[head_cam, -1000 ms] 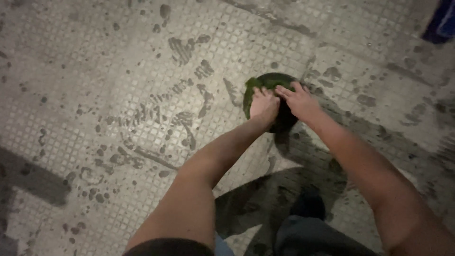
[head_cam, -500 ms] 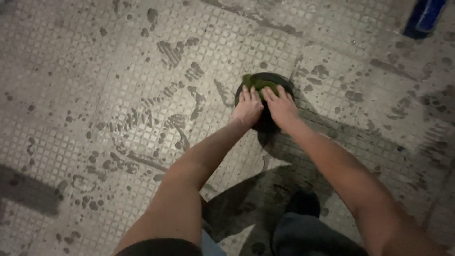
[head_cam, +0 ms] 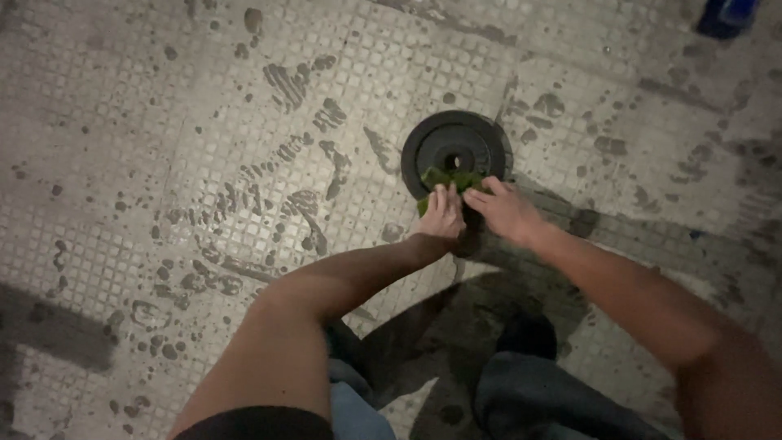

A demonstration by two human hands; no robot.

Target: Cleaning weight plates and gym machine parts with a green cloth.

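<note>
- The tiled floor (head_cam: 163, 122) fills the view: small pale square tiles, wet, dotted with dark drops and marked with shoe prints across the middle.
- A dark shadow (head_cam: 49, 334) lies across the floor's lower left part.
- The person's legs (head_cam: 538, 399) in dark trousers stand at the bottom edge, one dark shoe just below the hands.
- A black weight plate (head_cam: 453, 140) lies flat on the floor, right of the middle and toward the far edge. It is round, so it has no long axis; its centre hole faces straight up.
- Half a second ago the green cloth and both hands covered nearly the whole plate. Now the far rim, the hub and the hole are bare, and cloth and hands have drawn back to the near rim.
- The left hand (head_cam: 442, 213) presses flat on the cloth, fingers together and pointing toward the plate; its grip is a flat press, not a closed hold.
- The right hand (head_cam: 507, 210) lies just beside it, fingers bent over the cloth's right end at the plate's near rim, pinning it there.
- The green cloth (head_cam: 444, 179) is bunched on the near rim, its long axis running left to right.
- A blue object (head_cam: 727, 16) sits at the floor's far right corner, partly cut off by the edge.
</note>
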